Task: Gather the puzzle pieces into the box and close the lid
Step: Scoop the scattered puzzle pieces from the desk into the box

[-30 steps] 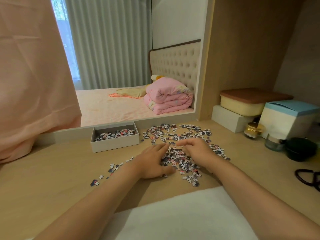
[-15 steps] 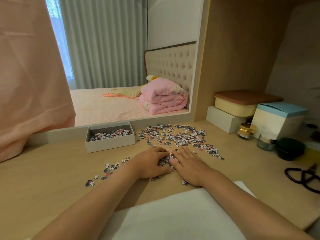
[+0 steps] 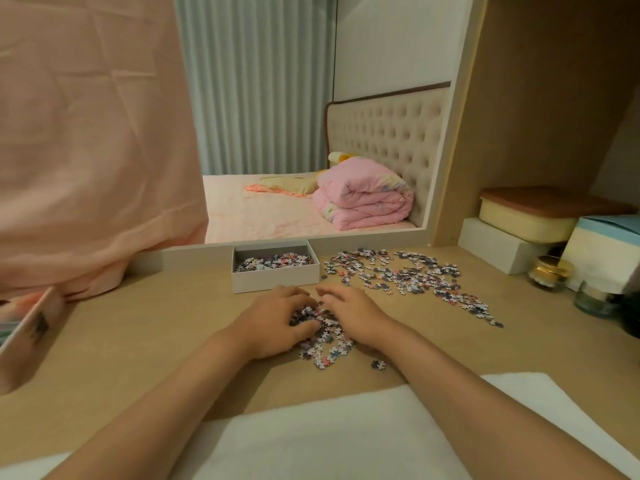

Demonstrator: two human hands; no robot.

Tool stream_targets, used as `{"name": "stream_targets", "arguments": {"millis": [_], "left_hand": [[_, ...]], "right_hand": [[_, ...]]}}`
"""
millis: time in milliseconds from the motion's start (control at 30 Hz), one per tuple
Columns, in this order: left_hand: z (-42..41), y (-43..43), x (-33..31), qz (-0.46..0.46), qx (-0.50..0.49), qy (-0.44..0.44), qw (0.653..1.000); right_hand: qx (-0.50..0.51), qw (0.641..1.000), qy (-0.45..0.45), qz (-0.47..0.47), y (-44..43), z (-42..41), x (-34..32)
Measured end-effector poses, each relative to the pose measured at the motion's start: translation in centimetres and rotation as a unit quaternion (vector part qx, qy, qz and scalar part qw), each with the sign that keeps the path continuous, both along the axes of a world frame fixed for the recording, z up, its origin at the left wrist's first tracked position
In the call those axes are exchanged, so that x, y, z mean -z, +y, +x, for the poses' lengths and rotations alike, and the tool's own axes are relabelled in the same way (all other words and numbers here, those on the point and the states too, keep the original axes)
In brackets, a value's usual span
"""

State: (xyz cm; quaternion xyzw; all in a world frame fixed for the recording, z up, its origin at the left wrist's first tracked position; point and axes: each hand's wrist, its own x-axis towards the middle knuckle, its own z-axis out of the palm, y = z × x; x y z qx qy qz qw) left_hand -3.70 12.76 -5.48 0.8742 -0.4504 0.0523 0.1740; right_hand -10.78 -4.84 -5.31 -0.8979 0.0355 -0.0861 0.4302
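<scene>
A small white open box [image 3: 275, 280] stands at the back of the wooden desk with a layer of puzzle pieces [image 3: 273, 262] inside. My left hand [image 3: 277, 318] and my right hand [image 3: 349, 311] lie side by side just in front of the box, fingers curled around a small heap of puzzle pieces [image 3: 320, 332] between them. A wide scatter of loose pieces [image 3: 408, 275] lies to the right of the box. At the left edge lies what looks like the box lid [image 3: 26, 332], pink-printed and partly cut off.
A pink cloth [image 3: 86, 150] hangs at the left over the desk's back. At the right stand stacked boxes [image 3: 519, 230], a light-blue-topped box [image 3: 602, 247], a gold-lidded jar [image 3: 550, 271] and a glass jar [image 3: 594, 299]. A white pad [image 3: 329, 438] lies near me.
Both hands have swept pieces together and slid left toward the box, pushing a heap between them. The view has turned left, bringing the lid into sight.
</scene>
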Motion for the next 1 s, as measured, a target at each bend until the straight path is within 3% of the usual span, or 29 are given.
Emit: {"name": "stream_targets", "arguments": {"millis": [100, 167, 333, 500, 733, 833, 1000], "left_hand": [[-1.1, -0.5, -0.4, -0.018, 0.027, 0.007, 0.999], [-2.2, -1.6, -0.7, 0.01, 0.062, 0.011, 0.998], [-5.0, -5.6, -0.3, 0.155, 0.121, 0.001, 0.981], [-5.5, -8.0, 1.0, 0.18, 0.144, -0.011, 0.973], [-2.1, -4.0, 0.9, 0.198, 0.048, -0.032, 0.978], [-1.2, -1.7, 0.7, 0.147, 0.048, -0.017, 0.988], [-0.1, 2.1, -0.1, -0.065, 0.024, 0.045, 0.997]], "right_hand": [[0.049, 0.988, -0.016, 0.145, -1.1, -0.2, -1.1], [0.077, 0.984, -0.022, 0.16, -2.1, -0.6, -1.2], [0.081, 0.995, -0.006, 0.056, -4.2, -2.3, -0.8], [0.07, 0.996, 0.017, -0.055, -5.2, -3.4, -0.4], [0.018, 0.992, 0.039, -0.119, -3.1, -2.6, 0.3], [-0.005, 0.984, 0.054, -0.171, -1.4, -1.3, 0.8], [-0.02, 0.974, 0.079, -0.212, 1.5, 1.3, 1.9]]}}
